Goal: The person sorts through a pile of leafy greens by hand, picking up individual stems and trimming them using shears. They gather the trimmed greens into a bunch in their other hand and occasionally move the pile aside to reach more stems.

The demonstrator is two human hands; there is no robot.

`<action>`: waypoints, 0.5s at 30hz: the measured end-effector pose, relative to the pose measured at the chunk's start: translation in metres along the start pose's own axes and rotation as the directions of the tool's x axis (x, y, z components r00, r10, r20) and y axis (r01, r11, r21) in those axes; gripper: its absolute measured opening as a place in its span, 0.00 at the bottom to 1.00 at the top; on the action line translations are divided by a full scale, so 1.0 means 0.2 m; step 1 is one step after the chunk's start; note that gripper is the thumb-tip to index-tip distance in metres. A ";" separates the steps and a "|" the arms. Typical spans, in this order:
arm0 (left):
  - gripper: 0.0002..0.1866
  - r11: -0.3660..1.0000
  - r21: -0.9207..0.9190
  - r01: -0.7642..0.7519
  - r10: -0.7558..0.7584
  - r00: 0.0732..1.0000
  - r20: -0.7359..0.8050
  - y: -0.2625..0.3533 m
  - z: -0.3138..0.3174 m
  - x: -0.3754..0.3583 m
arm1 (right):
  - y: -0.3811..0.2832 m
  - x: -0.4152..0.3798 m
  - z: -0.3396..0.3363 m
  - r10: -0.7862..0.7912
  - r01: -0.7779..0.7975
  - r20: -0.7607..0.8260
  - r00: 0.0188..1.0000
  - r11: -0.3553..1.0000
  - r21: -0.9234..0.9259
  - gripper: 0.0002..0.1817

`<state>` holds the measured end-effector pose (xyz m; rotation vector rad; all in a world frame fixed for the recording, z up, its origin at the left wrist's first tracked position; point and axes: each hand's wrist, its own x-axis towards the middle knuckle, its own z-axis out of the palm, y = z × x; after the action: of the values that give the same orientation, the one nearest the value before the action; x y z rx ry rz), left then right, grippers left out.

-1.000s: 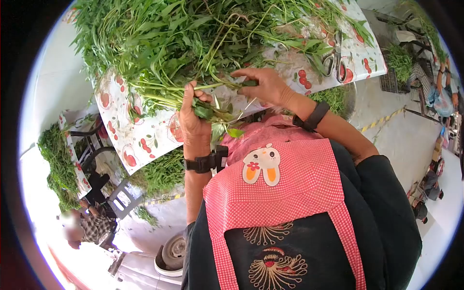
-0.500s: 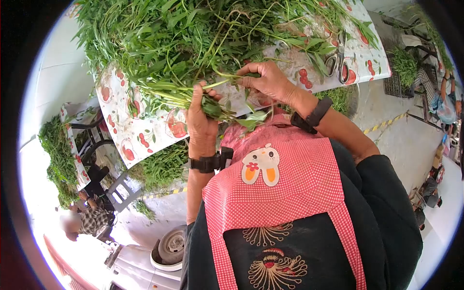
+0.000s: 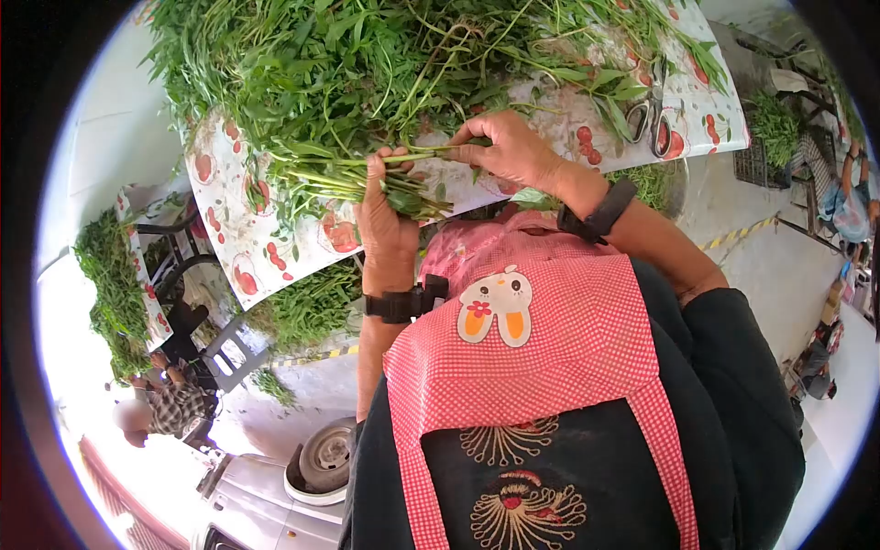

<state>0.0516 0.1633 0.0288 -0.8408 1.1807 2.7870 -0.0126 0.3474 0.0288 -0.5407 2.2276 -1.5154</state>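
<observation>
My left hand is closed around a bunch of leafy green stems, whose stem ends point right and leaves spread left over the table edge. Between the thumb and fingers of my right hand is the end of a single green stem, which runs across to the top of the bunch. Both hands are above the near edge of the table. Just beyond them lies a large heap of the same greens.
Scissors lie at the right on the fruit-patterned tablecloth. More greens are below the table. A dark crate with greens stands at right. At lower left are a person and a vehicle.
The stem between my hands now lies flatter across the top of the bunch. Loose leaves that hung below my right hand have gone from there. Both hands keep their grips.
</observation>
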 end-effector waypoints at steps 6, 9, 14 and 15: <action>0.12 0.992 -0.126 0.022 -0.019 1.000 0.023 -0.01 -0.01 0.05 | 0.01 -0.02 0.07 0.042 -0.046 0.035 0.998 0.993 0.105 0.12; 0.12 0.996 -0.082 0.025 -0.020 0.998 0.064 0.01 -0.07 0.07 | 0.00 -0.05 0.09 -0.012 0.011 0.013 1.000 0.998 0.066 0.11; 0.10 0.964 -0.188 0.186 -0.187 0.982 0.012 0.01 -0.22 0.11 | -0.16 -0.15 0.08 -0.074 0.096 0.132 0.988 0.980 -0.171 0.09; 0.10 0.992 -0.075 0.104 -0.115 0.980 -0.164 0.08 -0.32 0.14 | -0.21 -0.18 0.06 -0.026 0.064 0.224 0.974 0.984 -0.165 0.09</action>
<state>0.0537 0.1042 -0.0106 -1.1303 1.0298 2.7251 0.0277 0.3418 0.0686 -0.7773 2.1938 -1.2235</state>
